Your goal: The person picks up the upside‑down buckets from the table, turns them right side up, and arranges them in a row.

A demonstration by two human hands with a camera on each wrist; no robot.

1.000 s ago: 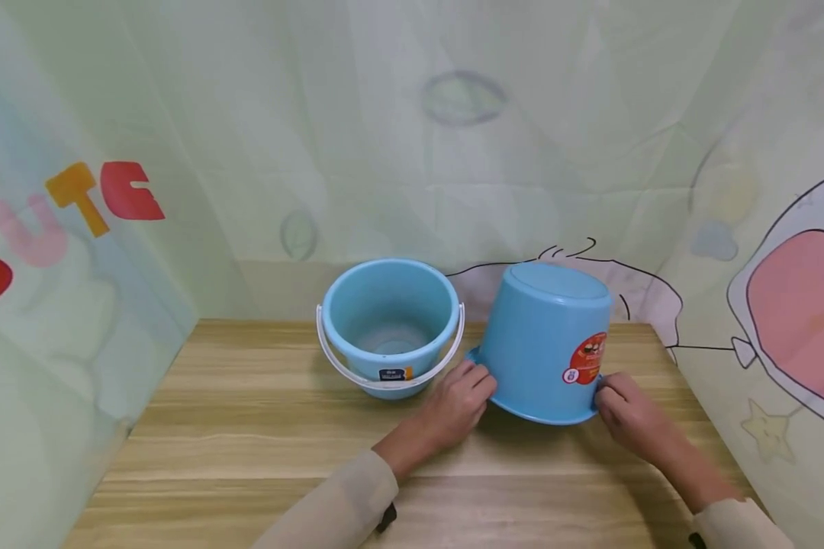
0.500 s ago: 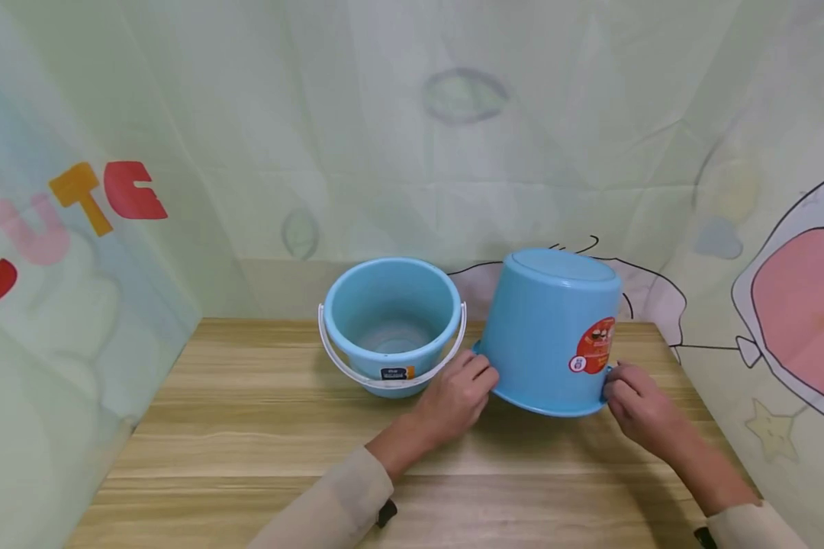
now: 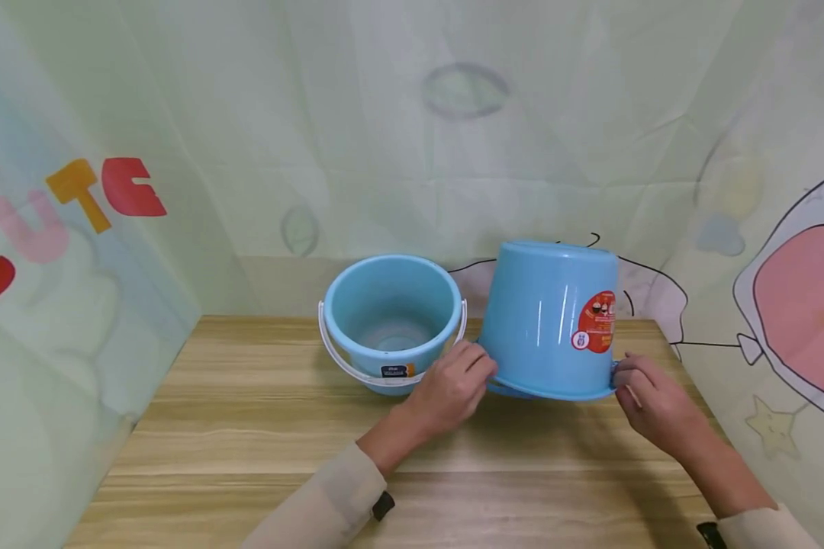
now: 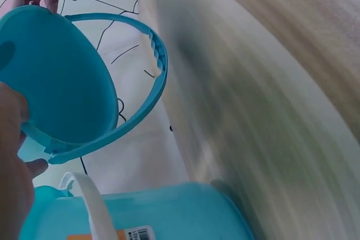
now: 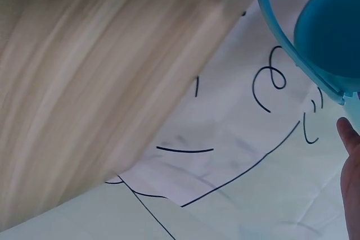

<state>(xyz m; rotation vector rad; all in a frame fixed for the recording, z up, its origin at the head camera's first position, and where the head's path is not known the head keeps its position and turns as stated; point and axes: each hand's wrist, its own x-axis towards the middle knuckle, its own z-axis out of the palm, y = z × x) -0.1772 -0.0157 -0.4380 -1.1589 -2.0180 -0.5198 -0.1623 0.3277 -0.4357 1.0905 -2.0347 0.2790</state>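
Upside down and slightly tilted, a blue bucket (image 3: 542, 328) with a red label hangs above the wooden table. My left hand (image 3: 453, 385) grips its rim on the left; my right hand (image 3: 659, 404) pinches the rim on the right. Seen from below in the left wrist view, the bucket's mouth faces the table side, and its blue handle (image 4: 160, 77) hangs away from the rim. Just left of it, a second light blue bucket (image 3: 343, 305) stands upright on the table, with a white handle (image 4: 95, 206) lowered across its front. My left hand covers part of that bucket's right side.
The wooden table (image 3: 247, 427) meets a printed curtain (image 3: 384, 152) at the back. Curtain walls also close in both sides, with a pink balloon picture (image 3: 806, 313) on the right.
The upside-down bucket has risen and shifted slightly right, its base tipping so that less of it shows. Both hands moved with it, the right one outward. The upright bucket stays put.
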